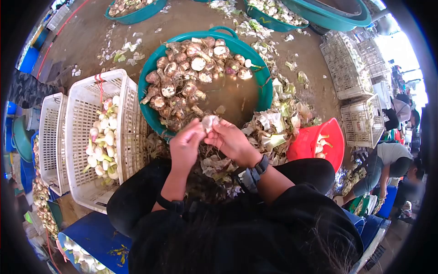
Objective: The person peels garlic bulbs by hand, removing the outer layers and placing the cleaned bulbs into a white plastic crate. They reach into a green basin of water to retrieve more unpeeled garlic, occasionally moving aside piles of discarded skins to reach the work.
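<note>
My left hand (pixel 187 140) and my right hand (pixel 232 142) meet over the near rim of a green basin (pixel 269 91). Between their closed fingers is a pale garlic bulb (pixel 210 122), partly covered by the fingertips. Inside the basin lies a heap of muddy, brown-skinned garlic bulbs (pixel 180 75), with brown wet bottom showing at the right. Peeled white garlic bulbs (pixel 102 137) with short stems fill part of the white crate (pixel 77 180) to my left. Loose garlic skins (pixel 273 123) pile up beside and below my hands.
A red bucket (pixel 303 141) with a few bulbs stands at my right knee. Stacked crates (pixel 346 66) line the right side, near a bending person (pixel 385 166). More green basins (pixel 137 16) sit at the far side. A second white crate (pixel 48 141) stands farther left.
</note>
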Available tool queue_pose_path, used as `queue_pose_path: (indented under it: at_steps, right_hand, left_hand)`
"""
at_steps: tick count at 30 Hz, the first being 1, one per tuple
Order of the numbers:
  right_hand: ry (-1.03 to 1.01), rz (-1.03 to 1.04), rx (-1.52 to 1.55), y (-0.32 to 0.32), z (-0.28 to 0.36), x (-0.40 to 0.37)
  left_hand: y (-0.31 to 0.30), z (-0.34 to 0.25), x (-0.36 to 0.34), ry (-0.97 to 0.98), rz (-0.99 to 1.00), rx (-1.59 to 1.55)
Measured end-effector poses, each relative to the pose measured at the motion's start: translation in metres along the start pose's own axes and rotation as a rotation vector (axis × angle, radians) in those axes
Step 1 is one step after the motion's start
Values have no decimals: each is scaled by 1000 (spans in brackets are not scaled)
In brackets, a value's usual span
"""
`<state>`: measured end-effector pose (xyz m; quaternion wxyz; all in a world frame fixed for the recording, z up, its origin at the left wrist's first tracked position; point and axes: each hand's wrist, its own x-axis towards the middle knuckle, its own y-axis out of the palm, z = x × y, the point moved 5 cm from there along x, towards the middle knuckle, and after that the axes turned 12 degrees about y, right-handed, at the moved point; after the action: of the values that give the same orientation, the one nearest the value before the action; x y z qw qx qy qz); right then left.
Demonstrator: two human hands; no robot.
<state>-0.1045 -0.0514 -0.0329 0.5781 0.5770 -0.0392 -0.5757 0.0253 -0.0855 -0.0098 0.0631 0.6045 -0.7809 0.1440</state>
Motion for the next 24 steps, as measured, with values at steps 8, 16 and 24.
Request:
queue_pose_path:
  at_steps: [8, 16, 24]
  right_hand:
    - [-544, 199, -542, 42, 15, -67]
    - [-530, -112, -1791, 64, 20, -82]
    - [-799, -40, -1251, 68, 31, -40]
  left_hand:
    - [-1, 19, -27, -902, -365, -1106]
    - [-26, 3, -9, -601, -564, -554]
    - [-16, -5, -9, -618, -308, -374]
